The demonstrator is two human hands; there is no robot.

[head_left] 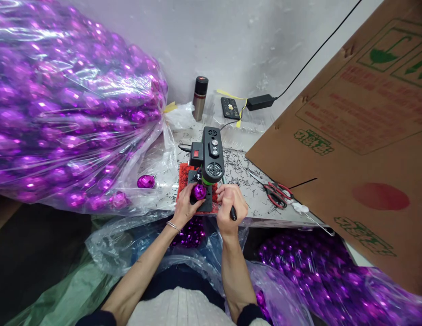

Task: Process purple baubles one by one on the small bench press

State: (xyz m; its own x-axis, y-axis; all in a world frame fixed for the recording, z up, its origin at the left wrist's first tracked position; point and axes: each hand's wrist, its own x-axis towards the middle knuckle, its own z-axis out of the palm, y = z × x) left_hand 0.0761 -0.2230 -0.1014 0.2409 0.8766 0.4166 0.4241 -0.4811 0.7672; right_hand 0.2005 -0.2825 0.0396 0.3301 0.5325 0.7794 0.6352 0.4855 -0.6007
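A shiny purple faceted ball ornament (199, 192) sits on the base plate of a small black bench machine (212, 154), beneath its head. My left hand (186, 207) grips this ball from the left, thumb and fingers around its sides. To the right of the machine, my right hand (232, 208) is closed in a fist round a black handle (233, 213), whose end pokes out below the fingers. Whether that handle joins the machine is hidden by the hand. A red mat (185, 171) strewn with dark shreds lies under the machine.
Another purple ball (146, 181) lies left, by a large clear bag of purple balls (95, 99). Red-handled scissors (277, 194) rest beside a big cardboard box (350, 136). Behind are a steel flask (200, 98), a phone (230, 107) and a power adapter (260, 102).
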